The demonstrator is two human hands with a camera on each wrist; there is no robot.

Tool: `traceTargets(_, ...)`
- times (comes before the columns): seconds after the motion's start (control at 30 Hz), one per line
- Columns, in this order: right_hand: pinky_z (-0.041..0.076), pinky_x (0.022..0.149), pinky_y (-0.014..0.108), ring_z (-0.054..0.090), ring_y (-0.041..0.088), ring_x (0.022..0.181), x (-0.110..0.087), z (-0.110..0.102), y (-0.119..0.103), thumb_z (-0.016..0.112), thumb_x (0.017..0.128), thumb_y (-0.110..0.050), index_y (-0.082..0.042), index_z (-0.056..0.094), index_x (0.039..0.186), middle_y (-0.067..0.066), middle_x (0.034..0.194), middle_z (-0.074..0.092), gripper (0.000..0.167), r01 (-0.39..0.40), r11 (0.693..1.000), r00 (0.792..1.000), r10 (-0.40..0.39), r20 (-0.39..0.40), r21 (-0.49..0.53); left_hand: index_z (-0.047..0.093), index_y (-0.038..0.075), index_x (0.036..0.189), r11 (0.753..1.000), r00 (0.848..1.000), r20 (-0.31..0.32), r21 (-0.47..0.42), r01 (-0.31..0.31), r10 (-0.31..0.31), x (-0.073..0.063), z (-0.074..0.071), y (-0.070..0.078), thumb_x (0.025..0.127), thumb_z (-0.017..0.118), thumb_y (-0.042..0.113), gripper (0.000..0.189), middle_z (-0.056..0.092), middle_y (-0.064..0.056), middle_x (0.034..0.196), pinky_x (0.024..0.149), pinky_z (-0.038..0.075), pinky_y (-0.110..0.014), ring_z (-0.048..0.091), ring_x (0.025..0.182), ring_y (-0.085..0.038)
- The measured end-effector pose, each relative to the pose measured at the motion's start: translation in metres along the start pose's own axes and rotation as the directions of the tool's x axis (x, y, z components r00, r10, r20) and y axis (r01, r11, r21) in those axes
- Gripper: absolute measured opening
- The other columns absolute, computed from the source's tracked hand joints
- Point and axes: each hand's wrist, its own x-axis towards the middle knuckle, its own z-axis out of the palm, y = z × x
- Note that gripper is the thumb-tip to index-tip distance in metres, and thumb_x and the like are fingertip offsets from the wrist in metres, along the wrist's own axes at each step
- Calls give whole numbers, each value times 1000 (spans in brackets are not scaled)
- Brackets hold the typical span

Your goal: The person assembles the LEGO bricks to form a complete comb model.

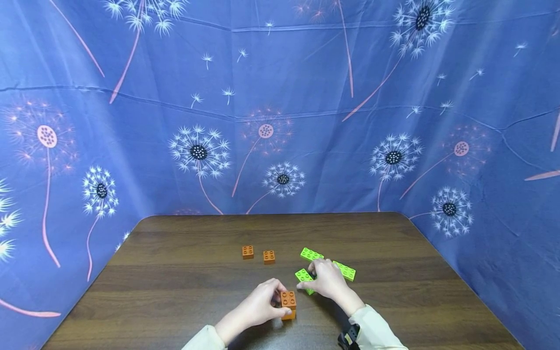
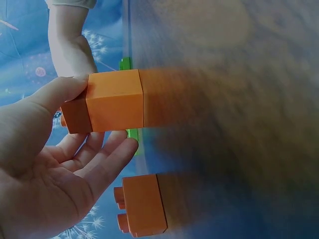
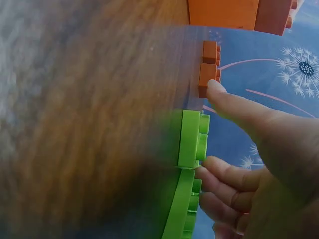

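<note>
My left hand point(image 1: 261, 305) holds a two-brick stack of orange toy building bricks point(image 1: 288, 298) upright on the table, thumb on the near side and fingers behind. The left wrist view shows the thumb against the darker upper brick point(image 2: 77, 113) of that stack, above a lighter orange one point(image 2: 115, 104). To its right, my right hand point(image 1: 329, 280) hovers over a flat lime-green brick point(image 1: 303, 275), thumb and fingers spread apart. In the right wrist view, the fingertips are close by the green brick's studs point(image 3: 202, 147); whether they touch cannot be told.
Two more lime-green bricks, one behind the right hand point(image 1: 311, 253) and one to its right point(image 1: 345, 271), lie on the brown wooden table point(image 1: 183, 272). Two small orange bricks, a left one point(image 1: 248, 252) and a right one point(image 1: 269, 257), sit farther back. A blue dandelion-print cloth point(image 1: 306, 141) hangs behind.
</note>
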Motion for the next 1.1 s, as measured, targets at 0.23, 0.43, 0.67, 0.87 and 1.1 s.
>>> traceTargets(0.23, 43, 71, 40, 53, 20, 72, 0, 1, 2, 83, 56, -51, -10, 66, 84, -4, 69, 56, 53, 6, 998, 1000, -6, -3, -62, 56, 8, 91, 1000, 1000, 1, 15, -1, 1, 0, 0, -1, 73, 79, 19, 32, 56, 5, 87, 65, 46, -14, 57, 77, -7)
traceTargets(0.43, 36, 69, 37, 50, 18, 72, 0, 2, 2, 85, 57, -45, -13, 62, 73, -6, 65, 55, 42, 7, 999, 1000, -7, 1, -42, 56, 8, 92, 1000, 1000, 11, 6, 6, -6, 1, 0, -2, 73, 79, 20, 32, 56, 4, 88, 65, 47, -16, 57, 77, -8)
traceTargets(0.67, 32, 67, 37, 49, 18, 71, 1, 1, 1, 85, 57, -38, -13, 62, 71, -5, 69, 60, 37, 14, 999, 1000, -15, -12, -49, 56, 8, 93, 1000, 1000, 21, 0, 9, -9, 1, -1, -2, 74, 79, 20, 32, 56, 5, 89, 65, 47, -15, 56, 78, -7)
traceTargets(0.87, 30, 69, 39, 49, 19, 74, 1, 1, 1, 84, 59, -38, -13, 64, 73, -5, 72, 63, 35, 15, 999, 1000, -16, -10, -49, 57, 8, 93, 1000, 1000, 20, -16, 0, 0, 2, 0, -3, 73, 79, 18, 31, 57, 4, 89, 66, 48, -16, 58, 78, -8)
traceTargets(1.1, 27, 68, 38, 46, 16, 74, 2, -3, 3, 83, 63, -31, -14, 63, 79, -5, 72, 56, 31, 17, 1000, 998, -16, -58, 20, 58, 7, 94, 1000, 1000, 17, -30, -1, 2, 2, 0, -4, 74, 78, 18, 30, 59, 4, 87, 66, 49, -17, 58, 76, -4)
